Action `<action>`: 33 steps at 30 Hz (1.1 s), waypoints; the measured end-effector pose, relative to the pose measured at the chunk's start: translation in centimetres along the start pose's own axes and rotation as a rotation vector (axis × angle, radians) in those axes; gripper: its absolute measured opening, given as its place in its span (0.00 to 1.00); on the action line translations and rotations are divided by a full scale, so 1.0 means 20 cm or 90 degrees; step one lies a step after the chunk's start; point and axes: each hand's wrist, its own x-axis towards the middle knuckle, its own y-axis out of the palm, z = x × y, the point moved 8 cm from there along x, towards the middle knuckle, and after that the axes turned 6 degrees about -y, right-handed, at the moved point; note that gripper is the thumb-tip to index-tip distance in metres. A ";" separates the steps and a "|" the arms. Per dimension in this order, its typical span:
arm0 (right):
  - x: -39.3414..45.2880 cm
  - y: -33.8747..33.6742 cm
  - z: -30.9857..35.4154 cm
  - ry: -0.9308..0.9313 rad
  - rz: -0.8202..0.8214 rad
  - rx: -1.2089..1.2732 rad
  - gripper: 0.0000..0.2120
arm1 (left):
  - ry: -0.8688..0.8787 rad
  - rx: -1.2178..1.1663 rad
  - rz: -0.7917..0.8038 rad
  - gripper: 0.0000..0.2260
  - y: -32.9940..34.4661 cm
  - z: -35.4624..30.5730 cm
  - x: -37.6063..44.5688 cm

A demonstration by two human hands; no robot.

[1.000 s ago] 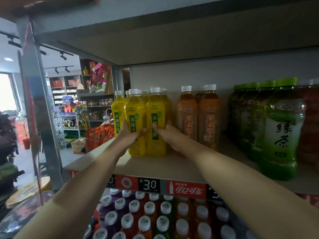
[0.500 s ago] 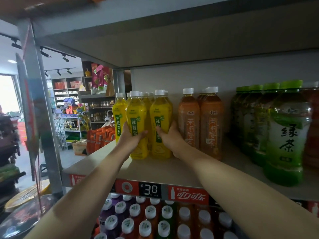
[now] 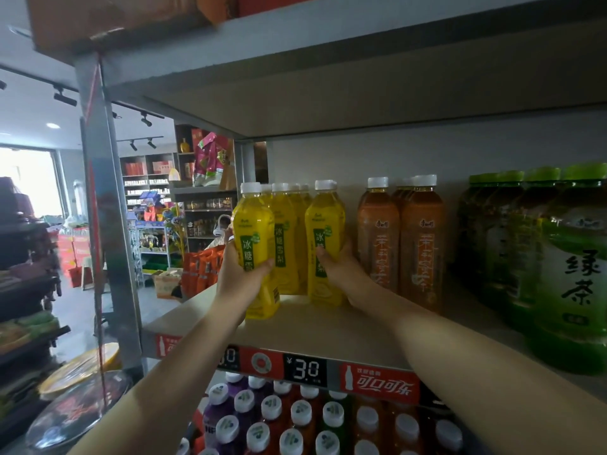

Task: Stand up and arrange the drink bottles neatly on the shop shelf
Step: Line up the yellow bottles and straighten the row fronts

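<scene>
- Yellow-filled clear plastic, white screw caps: the yellow bottles (image 3: 289,238) stand upright in a cluster at the open left end of the shelf board (image 3: 328,330), left of the brown tea bottles (image 3: 399,238).
- Left hand (image 3: 241,274) is wrapped round the front-left yellow bottle (image 3: 254,244) at label height, thumb across the front; its base sits nearest the shelf's front edge.
- Right hand (image 3: 338,267) grips the front-right yellow bottle (image 3: 325,241) low on the body, beside the brown tea.
- Handling guess: full, so moderately heavy; walls probably flex if squeezed; smooth film label, likely a bit slippery. Best hold looks mid-body, around the label, not the cap.
- Shapes: round bodies, tapered shoulders, narrow necks, so tippy if nudged high.
- Big green tea bottles (image 3: 571,274) stand far right of the brown tea, bulkier with green caps.
- Shelf board looks matte, pale laminate; metal upright at left.
</scene>
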 end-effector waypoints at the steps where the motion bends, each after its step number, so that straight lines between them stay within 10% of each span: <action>1: -0.01 0.00 0.01 -0.005 0.008 -0.002 0.33 | -0.008 0.000 0.001 0.21 -0.01 0.01 0.00; 25: -0.35 -0.33 0.14 -0.147 -0.017 -0.126 0.26 | -0.025 -0.038 0.010 0.28 -0.06 -0.06 -0.11; 33: -0.60 -0.68 0.16 -0.180 -0.201 -0.304 0.26 | -0.005 -0.078 0.206 0.33 0.36 -0.31 -0.46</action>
